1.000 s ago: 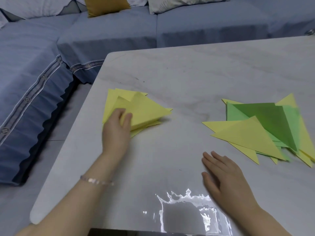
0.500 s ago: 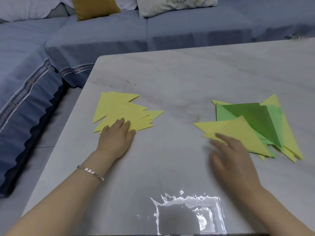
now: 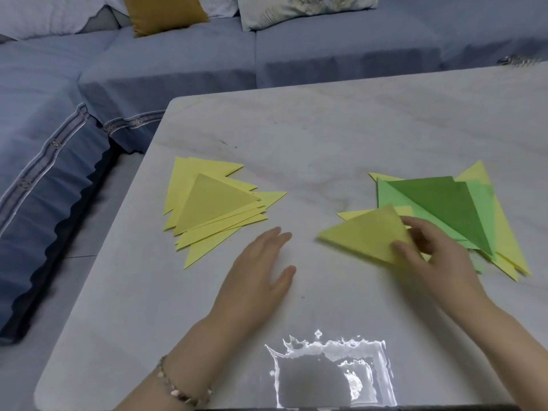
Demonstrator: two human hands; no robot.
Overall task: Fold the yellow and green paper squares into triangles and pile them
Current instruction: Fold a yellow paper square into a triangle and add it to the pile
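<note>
yellow triangle point(image 3: 364, 238) was at the left edge of the mixed pile point(image 3: 444, 203), right hand point(image 3: 439, 256) pinching its corner, left hand point(image 3: 255, 280) flat and empty further left; looked light, thin, slippery, so a corner pinch suited.

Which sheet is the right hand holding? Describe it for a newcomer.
On the pale marble table, find the right-side heap of green and yellow paper triangles. At its left edge sits a yellow paper triangle, pinched by the right hand; unlike its neighbours, it juts leftward off the heap.
</note>
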